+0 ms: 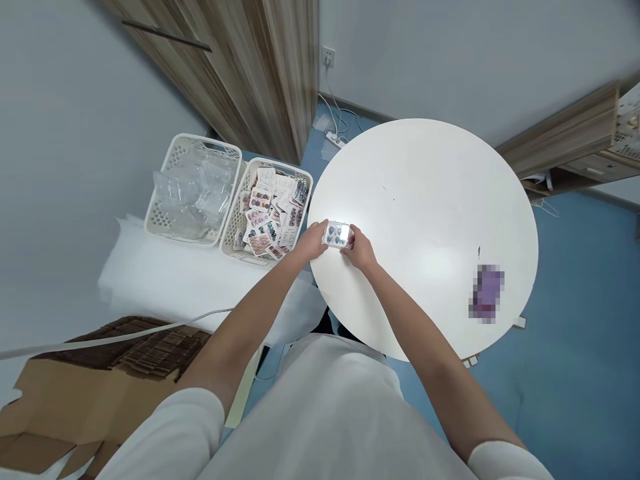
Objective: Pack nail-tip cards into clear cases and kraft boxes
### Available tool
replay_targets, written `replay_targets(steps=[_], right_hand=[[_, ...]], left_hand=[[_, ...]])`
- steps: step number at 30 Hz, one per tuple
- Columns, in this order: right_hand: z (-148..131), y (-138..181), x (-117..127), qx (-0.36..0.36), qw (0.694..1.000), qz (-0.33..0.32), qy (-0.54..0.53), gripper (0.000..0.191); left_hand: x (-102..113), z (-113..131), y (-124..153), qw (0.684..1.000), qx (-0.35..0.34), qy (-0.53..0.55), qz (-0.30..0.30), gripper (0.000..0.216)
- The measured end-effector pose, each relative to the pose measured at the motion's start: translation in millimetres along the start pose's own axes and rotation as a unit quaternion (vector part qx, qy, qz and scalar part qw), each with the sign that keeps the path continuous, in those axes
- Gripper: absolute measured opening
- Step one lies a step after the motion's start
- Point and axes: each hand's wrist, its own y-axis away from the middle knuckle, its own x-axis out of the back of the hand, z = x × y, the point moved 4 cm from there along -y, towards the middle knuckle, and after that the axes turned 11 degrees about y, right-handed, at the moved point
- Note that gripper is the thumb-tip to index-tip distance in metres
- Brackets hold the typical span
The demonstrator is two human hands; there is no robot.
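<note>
A small clear plastic box [337, 235] with several dark, rounded pieces inside, which look like press-on nails, is between my two hands at the left part of the round white table [425, 173]. My left hand [313, 242] grips the box by its left end, fingers closed on it. At the opposite end, my right hand [361, 251] holds it with thumb and fingers bent around the edge. The fingertips partly cover both ends. Whether the box rests on the tabletop or is just above it, I cannot tell.
Left of the table stands a white basket [306, 175] of printed cards [261, 199] with coloured nail-like pieces. Beside it, another basket [176, 141] holds clear plastic packaging [200, 187]. A blurred purple item [487, 293] lies on the table's right. A cardboard box [75, 400] sits lower left.
</note>
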Motion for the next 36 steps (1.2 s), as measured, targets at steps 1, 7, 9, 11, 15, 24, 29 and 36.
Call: replay_targets(steps=[1, 7, 9, 11, 15, 24, 29, 36], right_hand=[[-1, -3, -1, 0.000, 1.000, 0.001, 0.005, 0.074], [1, -11, -2, -0.015, 1.000, -0.010, 0.003, 0.077], [1, -10, -3, -0.017, 1.000, -0.011, -0.007, 0.076], [1, -8, -4, -0.022, 1.000, -0.008, -0.007, 0.076], [1, -5, -6, -0.040, 0.999, -0.004, 0.008, 0.076], [-1, -2, -4, -0.046, 0.999, -0.005, 0.004, 0.078], [1, -2, -3, -0.041, 0.999, -0.001, -0.008, 0.078], [3, 2, -5, -0.035, 0.999, 0.010, -0.018, 0.079]], left_hand=[[0, -1, -2, 1.000, 0.005, 0.004, 0.004, 0.067], [2, -4, -8, 0.999, 0.019, 0.035, 0.010, 0.072], [3, -4, -8, 0.999, 0.025, 0.035, 0.008, 0.073], [3, -4, -6, 0.999, 0.035, 0.034, 0.007, 0.075], [2, -4, -1, 0.998, 0.043, 0.038, 0.012, 0.072], [1, -4, 2, 0.997, 0.056, 0.043, 0.009, 0.072], [2, -1, 6, 0.997, 0.061, 0.044, 0.000, 0.069], [1, -4, 11, 0.996, 0.077, 0.044, 0.007, 0.075]])
